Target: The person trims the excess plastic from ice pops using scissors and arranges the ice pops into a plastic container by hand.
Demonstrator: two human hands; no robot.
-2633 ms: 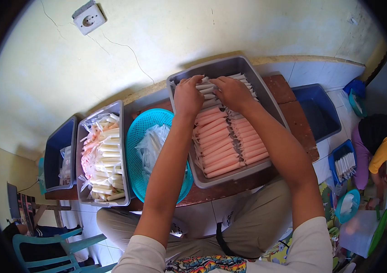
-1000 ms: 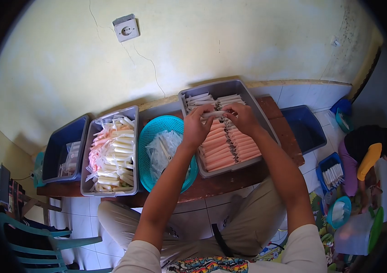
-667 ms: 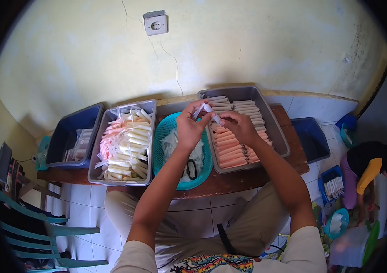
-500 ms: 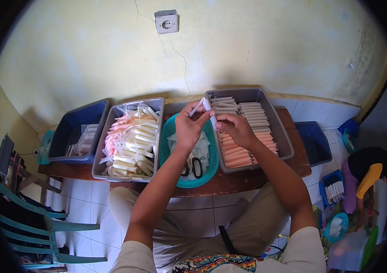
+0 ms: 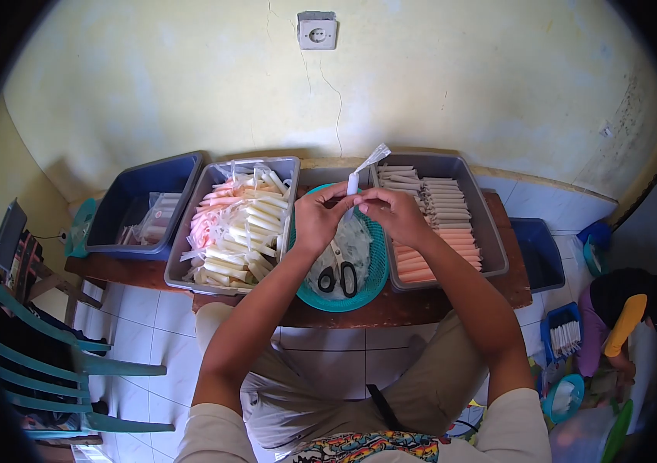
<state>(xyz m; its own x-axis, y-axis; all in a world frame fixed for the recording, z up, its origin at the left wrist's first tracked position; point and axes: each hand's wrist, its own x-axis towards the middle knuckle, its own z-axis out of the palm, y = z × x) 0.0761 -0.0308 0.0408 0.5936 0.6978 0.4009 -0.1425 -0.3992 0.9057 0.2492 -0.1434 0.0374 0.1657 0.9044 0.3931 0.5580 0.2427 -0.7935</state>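
Note:
A white wrapped stick [image 5: 353, 184] with a clear plastic tail stands upright between my fingers. My left hand [image 5: 319, 220] pinches it from the left, and my right hand [image 5: 395, 214] closes on it from the right. Below them a turquoise basket [image 5: 381, 266] holds clear plastic wrappers and black-handled scissors [image 5: 337, 279]. To the right is a grey tray [image 5: 496, 247] with rows of whitish sticks [image 5: 445, 202] behind pink sticks [image 5: 452, 245]. A second grey tray [image 5: 176, 258], left of the basket, is heaped with pink and cream sticks [image 5: 251, 224].
A dark blue tray [image 5: 143, 185] with some packets stands at the bench's left end. On the right, a blue tub [image 5: 537, 251] is beyond the wooden bench [image 5: 510, 228]. A co-worker [image 5: 614, 324] bends near a small blue basket. A green chair [image 5: 43, 370] is at lower left.
Both hands have lifted one white stick from the right tray and brought it over the basket. It has turned upright, with its plastic tail now on top. The view has shifted, uncovering the scissors.

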